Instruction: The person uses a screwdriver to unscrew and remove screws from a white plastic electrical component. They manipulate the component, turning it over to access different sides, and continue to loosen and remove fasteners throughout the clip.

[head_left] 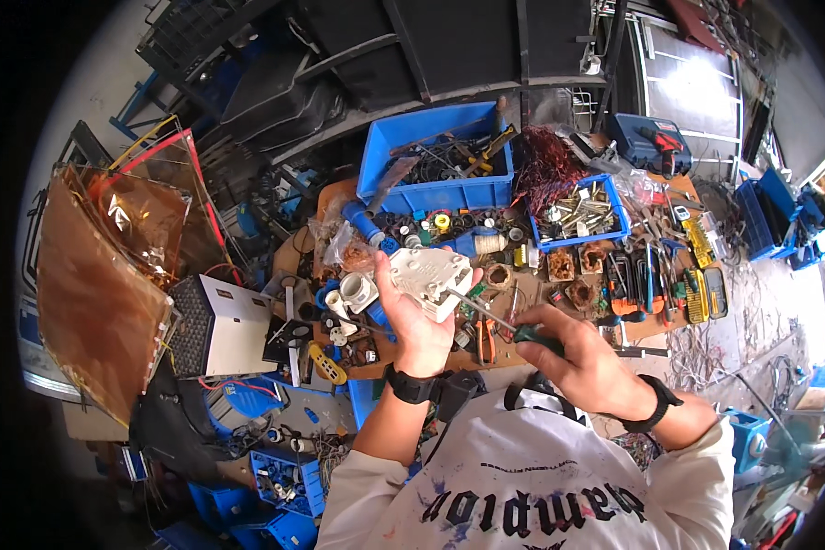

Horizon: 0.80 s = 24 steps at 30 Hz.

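A white plastic housing (pixel 423 271) sits in the grasp of the left hand (pixel 419 332), above the cluttered workbench (pixel 513 354). The right hand (pixel 579 356) grips a green-handled screwdriver (pixel 492 316), tip at the housing's edge. Beyond stands a blue crate (pixel 442 195).

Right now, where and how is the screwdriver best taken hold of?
Probably by the screwdriver's thick green handle, from the right, where the right hand wraps it: the thin shaft slants left and away, toward the white casing in the left hand.
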Each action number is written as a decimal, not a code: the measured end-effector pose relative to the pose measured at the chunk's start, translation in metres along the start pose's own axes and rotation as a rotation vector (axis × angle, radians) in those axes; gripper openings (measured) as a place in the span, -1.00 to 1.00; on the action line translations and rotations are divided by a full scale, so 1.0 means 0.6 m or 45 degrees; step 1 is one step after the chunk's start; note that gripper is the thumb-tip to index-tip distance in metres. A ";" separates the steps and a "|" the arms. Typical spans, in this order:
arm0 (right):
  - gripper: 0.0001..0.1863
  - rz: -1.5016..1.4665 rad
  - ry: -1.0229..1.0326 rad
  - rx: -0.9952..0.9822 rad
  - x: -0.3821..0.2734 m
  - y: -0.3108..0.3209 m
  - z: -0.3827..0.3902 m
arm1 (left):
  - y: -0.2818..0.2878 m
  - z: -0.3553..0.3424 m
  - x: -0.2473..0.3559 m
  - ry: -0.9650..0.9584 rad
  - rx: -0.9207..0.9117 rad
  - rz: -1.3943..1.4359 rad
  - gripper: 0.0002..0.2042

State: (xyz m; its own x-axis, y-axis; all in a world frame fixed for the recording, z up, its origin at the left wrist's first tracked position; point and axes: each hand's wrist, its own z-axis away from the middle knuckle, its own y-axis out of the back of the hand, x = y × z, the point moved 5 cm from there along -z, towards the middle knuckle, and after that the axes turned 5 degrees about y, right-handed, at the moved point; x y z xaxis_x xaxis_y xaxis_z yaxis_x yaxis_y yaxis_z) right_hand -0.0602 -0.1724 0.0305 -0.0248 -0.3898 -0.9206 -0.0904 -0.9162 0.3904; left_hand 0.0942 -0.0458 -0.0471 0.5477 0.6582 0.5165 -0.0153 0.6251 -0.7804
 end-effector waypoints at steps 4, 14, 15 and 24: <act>-0.71 -0.158 -0.033 0.030 0.032 -0.020 0.002 | 0.002 -0.003 0.008 -0.010 -0.003 -0.019 -0.50; -0.72 -0.370 0.028 0.157 0.079 -0.048 0.001 | 0.006 -0.016 0.001 -0.002 -0.085 0.025 -0.54; -0.72 -0.386 0.031 0.168 0.081 -0.048 0.000 | 0.005 -0.016 0.000 -0.003 -0.073 0.020 -0.54; -0.72 -0.486 -0.092 0.172 0.070 -0.037 -0.013 | -0.010 -0.039 0.002 -0.007 -0.057 -0.019 -0.48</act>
State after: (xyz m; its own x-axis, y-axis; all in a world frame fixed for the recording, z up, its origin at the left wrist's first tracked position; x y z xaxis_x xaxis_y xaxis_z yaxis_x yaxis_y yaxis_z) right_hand -0.0513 -0.1691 -0.0166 -0.0335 -0.0122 -0.9994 -0.2363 -0.9715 0.0198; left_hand 0.1144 -0.0582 -0.0499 0.5431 0.6511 0.5302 0.0305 0.6157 -0.7874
